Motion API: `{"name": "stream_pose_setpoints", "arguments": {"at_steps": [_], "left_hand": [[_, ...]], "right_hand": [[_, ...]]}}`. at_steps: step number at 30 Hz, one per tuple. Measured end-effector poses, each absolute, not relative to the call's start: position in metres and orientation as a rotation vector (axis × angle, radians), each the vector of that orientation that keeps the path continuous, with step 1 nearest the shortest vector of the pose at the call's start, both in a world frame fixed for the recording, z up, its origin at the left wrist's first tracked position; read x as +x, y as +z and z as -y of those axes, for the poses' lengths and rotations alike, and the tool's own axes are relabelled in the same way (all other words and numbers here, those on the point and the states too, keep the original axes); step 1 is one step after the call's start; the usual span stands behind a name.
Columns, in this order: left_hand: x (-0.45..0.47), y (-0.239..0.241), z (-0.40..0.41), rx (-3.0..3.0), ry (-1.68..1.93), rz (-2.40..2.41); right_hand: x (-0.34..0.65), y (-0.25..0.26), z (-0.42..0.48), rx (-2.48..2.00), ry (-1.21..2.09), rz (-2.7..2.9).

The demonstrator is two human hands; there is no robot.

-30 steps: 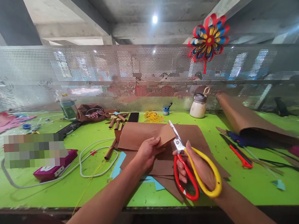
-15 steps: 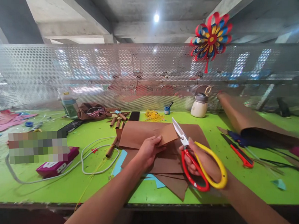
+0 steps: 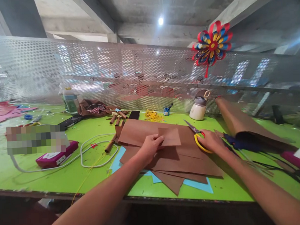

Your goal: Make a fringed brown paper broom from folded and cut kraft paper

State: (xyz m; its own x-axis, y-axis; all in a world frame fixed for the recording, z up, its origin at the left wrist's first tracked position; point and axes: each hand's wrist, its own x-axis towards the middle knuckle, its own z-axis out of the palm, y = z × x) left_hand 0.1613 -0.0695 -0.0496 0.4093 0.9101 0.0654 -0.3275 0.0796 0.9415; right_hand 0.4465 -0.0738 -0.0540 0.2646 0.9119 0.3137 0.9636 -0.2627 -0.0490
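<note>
My left hand [image 3: 151, 146] pinches a small square of brown paper [image 3: 171, 137] by its left edge, thumb on top. This piece is held over larger brown paper sheets [image 3: 188, 162] that lie stacked in front of me. To the right, my right hand [image 3: 212, 141] is low by the table with its fingers closed around the handles of the scissors [image 3: 199, 141]. One yellow loop and a bit of red show; the hand covers the rest. The blades point away and to the left, beside the stack's right edge.
Several brown paper rolls [image 3: 110, 143], yellow paper shreds [image 3: 154, 116] and a small blue jar [image 3: 166, 111] are at the back. A white bottle [image 3: 198, 109] stands behind the scissors. Left are a purple power strip [image 3: 58, 156] and its white cord; right, a large rolled brown sheet [image 3: 241, 121] and black cables.
My right hand has moved right and down to the table with the scissors, away from the small paper. The paper square in my left hand has turned flatter toward me.
</note>
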Motion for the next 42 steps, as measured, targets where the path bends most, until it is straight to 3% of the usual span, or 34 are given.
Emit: {"name": "stream_pose_setpoints", "arguments": {"at_steps": [11, 22, 29, 34, 42], "left_hand": [[0.162, -0.046, 0.069, 1.161, 0.970, -0.708], [0.158, -0.048, 0.060, 0.911, 0.988, -0.691], [0.158, -0.048, 0.061, 0.778, 1.051, -0.692], [0.154, -0.045, 0.060, 0.744, 1.319, -0.548], [0.155, -0.048, 0.055, 0.749, 1.249, -0.696]], "right_hand": [[0.470, -0.071, 0.075, -2.281, -0.311, 1.933], [0.477, -0.065, 0.077, -2.249, -0.308, 1.744], [0.437, -0.049, 0.088, -1.667, -0.565, 1.739], [0.399, -0.053, 0.087, -1.412, -0.416, 2.051], [0.390, -0.052, 0.079, -1.205, -0.211, 2.550]]}}
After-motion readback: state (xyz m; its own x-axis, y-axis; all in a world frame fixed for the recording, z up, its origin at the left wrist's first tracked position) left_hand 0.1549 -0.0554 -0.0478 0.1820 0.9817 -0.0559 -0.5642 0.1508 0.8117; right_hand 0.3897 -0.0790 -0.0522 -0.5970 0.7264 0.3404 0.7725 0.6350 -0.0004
